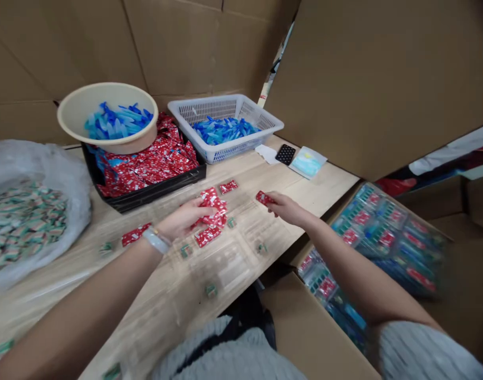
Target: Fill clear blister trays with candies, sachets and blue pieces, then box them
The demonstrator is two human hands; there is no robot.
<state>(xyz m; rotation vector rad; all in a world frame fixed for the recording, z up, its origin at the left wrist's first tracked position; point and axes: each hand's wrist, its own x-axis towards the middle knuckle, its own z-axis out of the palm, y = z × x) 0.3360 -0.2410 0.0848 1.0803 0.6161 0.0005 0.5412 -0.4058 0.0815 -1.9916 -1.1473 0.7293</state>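
Observation:
My left hand (182,217) is closed around a fanned bunch of red packets (214,205), printed with small white figures. In my right hand (287,208), pinched between thumb and fingers, is a single red packet (263,198). Beneath both hands lie transparent plastic trays (229,266), blurred and hard to outline. Small green-and-white wrapped pieces (211,290) sit in them. Other red packets lie around my left hand: one just below it (207,236), one beyond it (228,187) and one beside my wrist (134,235).
A black bin (146,198) of red packets supports a cream basin (67,119) with blue pieces. A white basket (225,153) holds more. At left is a plastic bag (77,184) of wrapped pieces. Filled packs (384,232) fill a carton (305,322) at right. Cardboard walls (210,47) stand behind.

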